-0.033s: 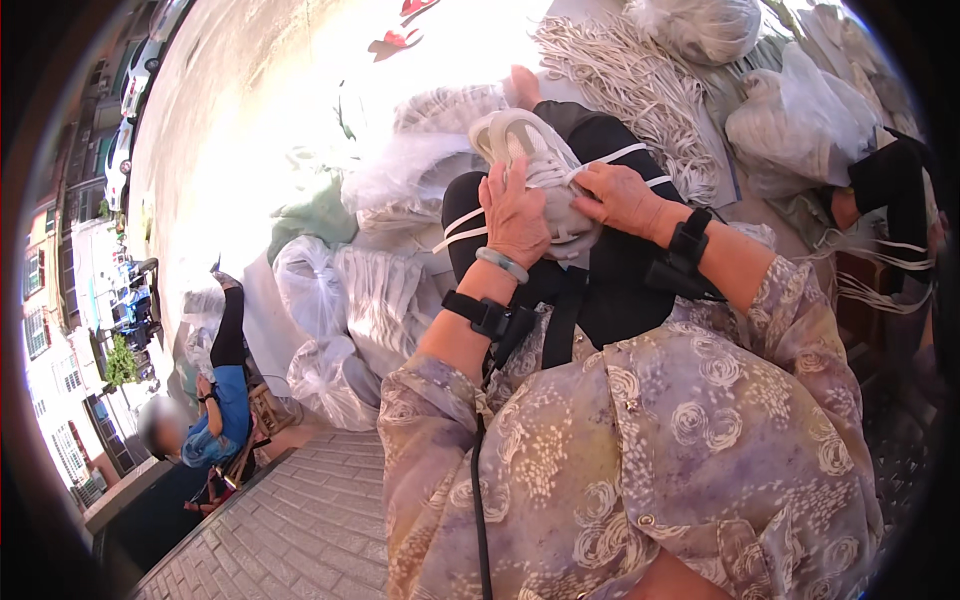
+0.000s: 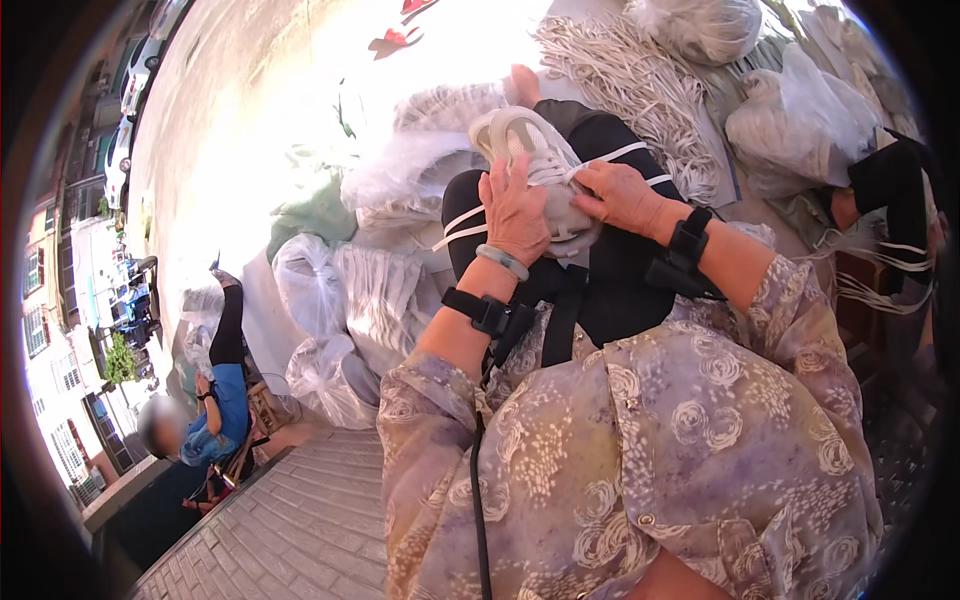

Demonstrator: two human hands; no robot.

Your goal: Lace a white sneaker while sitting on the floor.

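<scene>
A pale grey-white sneaker (image 2: 551,178) rests on my lap between my knees, its toe pointing away from me. My left hand (image 2: 516,214) grips its left side, fingers stretched along the upper. At the lacing on the right, my right hand (image 2: 620,200) is closed, thumb and forefinger pinching a white shoelace (image 2: 598,163). One lace end runs over my right thigh, the other across my left thigh. My fingertips partly hide the lacing.
A heap of loose white laces (image 2: 645,100) lies beyond my right knee. Plastic bags (image 2: 800,115) stand at the right and more bags (image 2: 312,285) at the left. A seated person (image 2: 228,400) is at far left; another person's dark-clad leg (image 2: 890,185) shows at right.
</scene>
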